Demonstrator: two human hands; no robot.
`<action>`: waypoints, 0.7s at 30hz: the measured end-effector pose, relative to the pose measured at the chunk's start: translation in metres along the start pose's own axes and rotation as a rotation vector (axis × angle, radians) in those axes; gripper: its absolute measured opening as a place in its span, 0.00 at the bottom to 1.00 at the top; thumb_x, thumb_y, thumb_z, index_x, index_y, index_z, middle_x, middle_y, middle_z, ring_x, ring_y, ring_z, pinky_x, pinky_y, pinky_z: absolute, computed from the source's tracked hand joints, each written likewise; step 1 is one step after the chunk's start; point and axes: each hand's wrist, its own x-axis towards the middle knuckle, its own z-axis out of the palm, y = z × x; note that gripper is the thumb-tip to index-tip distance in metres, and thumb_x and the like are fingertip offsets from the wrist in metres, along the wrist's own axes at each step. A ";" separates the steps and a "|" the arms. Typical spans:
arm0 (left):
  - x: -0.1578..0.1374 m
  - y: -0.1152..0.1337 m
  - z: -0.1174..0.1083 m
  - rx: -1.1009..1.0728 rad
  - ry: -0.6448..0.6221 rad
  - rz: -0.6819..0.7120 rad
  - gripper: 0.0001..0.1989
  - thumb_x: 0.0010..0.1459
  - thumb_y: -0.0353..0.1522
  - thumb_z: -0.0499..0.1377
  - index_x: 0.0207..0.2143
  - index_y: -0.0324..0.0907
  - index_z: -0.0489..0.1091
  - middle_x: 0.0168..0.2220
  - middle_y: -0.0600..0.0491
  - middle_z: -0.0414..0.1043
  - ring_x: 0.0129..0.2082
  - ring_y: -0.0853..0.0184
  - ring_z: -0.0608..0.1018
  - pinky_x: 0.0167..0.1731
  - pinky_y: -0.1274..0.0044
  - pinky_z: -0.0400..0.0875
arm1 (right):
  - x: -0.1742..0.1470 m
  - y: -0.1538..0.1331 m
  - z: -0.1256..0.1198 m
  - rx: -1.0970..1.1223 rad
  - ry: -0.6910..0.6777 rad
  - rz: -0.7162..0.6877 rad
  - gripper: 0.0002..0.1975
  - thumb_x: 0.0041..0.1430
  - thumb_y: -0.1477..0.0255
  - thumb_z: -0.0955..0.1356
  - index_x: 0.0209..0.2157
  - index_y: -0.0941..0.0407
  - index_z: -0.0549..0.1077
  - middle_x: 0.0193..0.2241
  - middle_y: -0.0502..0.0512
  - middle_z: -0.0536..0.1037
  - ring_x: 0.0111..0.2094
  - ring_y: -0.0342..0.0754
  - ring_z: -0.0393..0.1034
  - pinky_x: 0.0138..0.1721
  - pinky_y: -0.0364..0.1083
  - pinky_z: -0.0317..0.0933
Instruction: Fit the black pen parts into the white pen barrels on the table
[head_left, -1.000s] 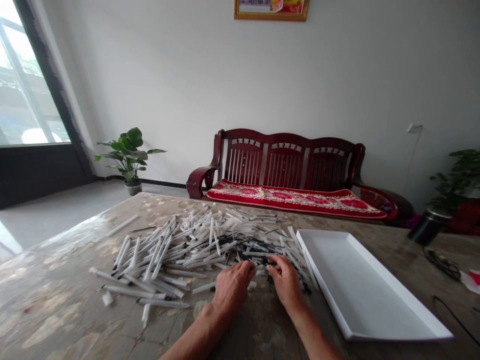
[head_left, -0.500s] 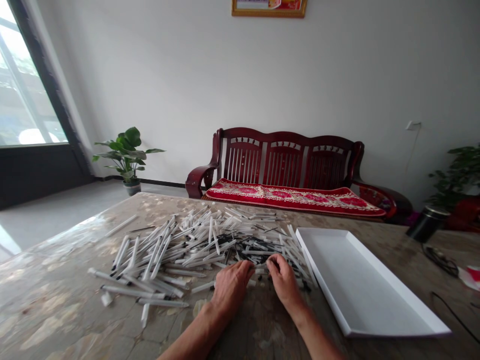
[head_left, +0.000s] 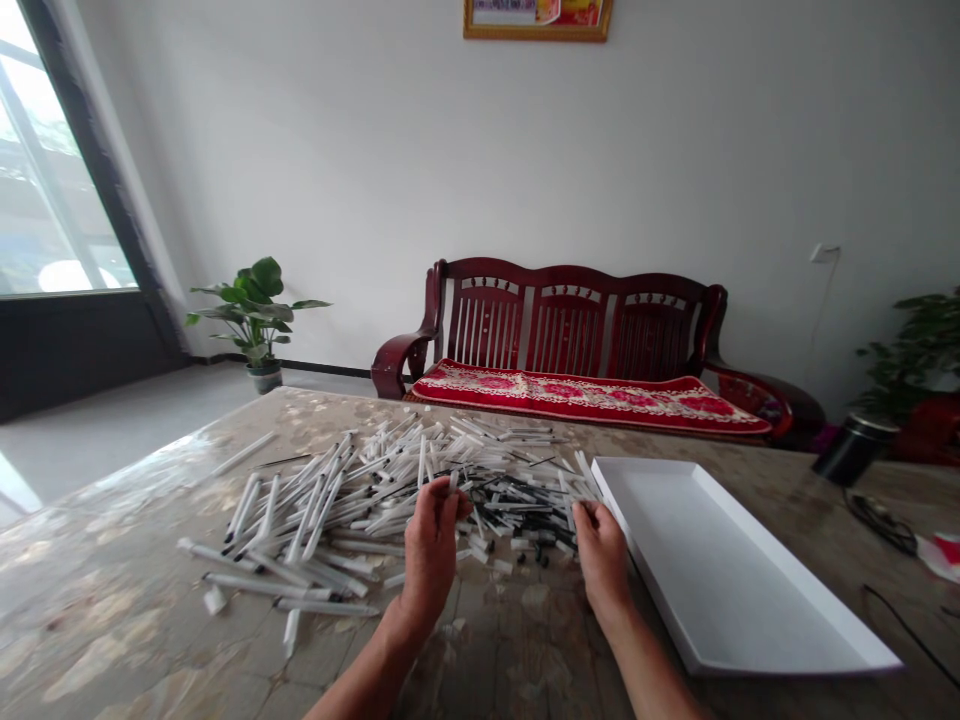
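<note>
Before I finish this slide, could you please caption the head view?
Left hand holding a small whitish piece, right hand near a white tray, pen parts strewn across the table.

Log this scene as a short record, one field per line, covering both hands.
Left hand: pinching a small pale piece
Right hand: fingertips drawn together near the pile's right side; grip on a pale tube unclear
Pile: white tubes and thin dark pieces, loosely heaped
Surface: patterned table
Right of pile: shallow white tray
Beyond table: dark red wooden bench with patterned red cloth
Far left: potted plant
</note>
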 end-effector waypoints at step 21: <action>-0.004 -0.003 0.013 -0.706 0.009 -0.559 0.23 0.43 0.39 0.72 0.37 0.43 0.65 0.41 0.48 0.80 0.44 0.59 0.82 0.46 0.68 0.77 | -0.039 -0.048 0.018 0.275 -0.434 0.166 0.26 0.57 0.44 0.63 0.37 0.53 0.74 0.31 0.58 0.80 0.25 0.52 0.74 0.15 0.43 0.53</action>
